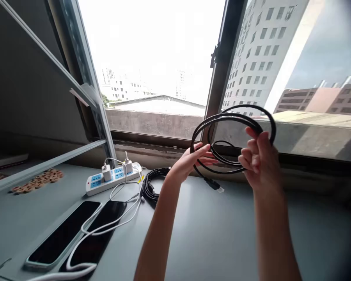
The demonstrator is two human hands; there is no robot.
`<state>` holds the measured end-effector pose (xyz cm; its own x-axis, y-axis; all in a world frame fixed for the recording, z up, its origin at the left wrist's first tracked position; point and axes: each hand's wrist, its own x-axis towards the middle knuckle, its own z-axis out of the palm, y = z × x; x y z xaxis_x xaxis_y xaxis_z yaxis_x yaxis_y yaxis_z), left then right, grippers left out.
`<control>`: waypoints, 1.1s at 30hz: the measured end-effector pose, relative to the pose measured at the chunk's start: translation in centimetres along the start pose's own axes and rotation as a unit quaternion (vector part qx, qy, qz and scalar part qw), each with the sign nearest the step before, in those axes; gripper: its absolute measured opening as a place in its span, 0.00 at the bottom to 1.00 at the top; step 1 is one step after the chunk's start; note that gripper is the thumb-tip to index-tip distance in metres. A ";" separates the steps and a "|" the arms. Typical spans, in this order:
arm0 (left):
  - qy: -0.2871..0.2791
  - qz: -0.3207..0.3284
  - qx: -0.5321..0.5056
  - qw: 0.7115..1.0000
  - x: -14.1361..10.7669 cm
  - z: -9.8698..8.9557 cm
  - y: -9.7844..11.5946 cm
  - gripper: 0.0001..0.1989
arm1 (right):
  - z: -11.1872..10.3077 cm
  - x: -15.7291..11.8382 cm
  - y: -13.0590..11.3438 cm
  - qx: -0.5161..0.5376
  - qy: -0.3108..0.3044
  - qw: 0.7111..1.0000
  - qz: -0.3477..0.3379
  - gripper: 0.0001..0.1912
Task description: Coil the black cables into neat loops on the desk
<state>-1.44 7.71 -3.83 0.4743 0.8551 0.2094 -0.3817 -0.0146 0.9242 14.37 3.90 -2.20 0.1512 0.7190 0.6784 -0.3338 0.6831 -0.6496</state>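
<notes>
A black cable (pixel 236 114), wound in several loose loops, is held up in front of the window. My right hand (pixel 257 156) is closed around the loops at their right side. At their left side is my left hand (pixel 193 158), fingers stretched out and apart, with the cable passing against them. It does not grip the loops. One end of the cable hangs below my left hand, with a black plug (pixel 213 184) that has a pale tip. The other end cannot be made out.
A second coiled black cable (pixel 148 186) lies on the grey table (pixel 210 234). Beside it is a white power strip (pixel 114 179) with two chargers and white cables (pixel 105 225). Two phones (pixel 66 232) lie left, near a metal frame (pixel 87 97) and small wooden pieces (pixel 39 181).
</notes>
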 end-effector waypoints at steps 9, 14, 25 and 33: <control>0.044 0.080 -0.085 0.992 0.2 0.3 0.1 0.15 | -0.8 -0.3 0.8 -0.029 -0.088 0.995 0.038 0.14; 0.091 0.147 0.128 0.977 -1.0 0.2 1.4 0.16 | -1.3 0.4 1.3 -0.112 -0.040 0.993 -0.002 0.25; 0.104 0.160 0.283 0.940 -2.0 0.4 2.1 0.12 | -0.3 -0.5 -0.5 -0.295 -0.064 0.932 -0.198 0.16; 0.040 0.130 0.271 0.953 -2.3 1.1 1.8 0.14 | 0.0 -0.6 -0.3 -0.316 -0.130 0.907 -0.245 0.10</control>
<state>-2.39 5.14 -2.32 0.3494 0.8221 0.4495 -0.0021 -0.4790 0.8778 14.37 3.24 -2.42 -0.1153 0.3116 0.9432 0.3274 0.9084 -0.2601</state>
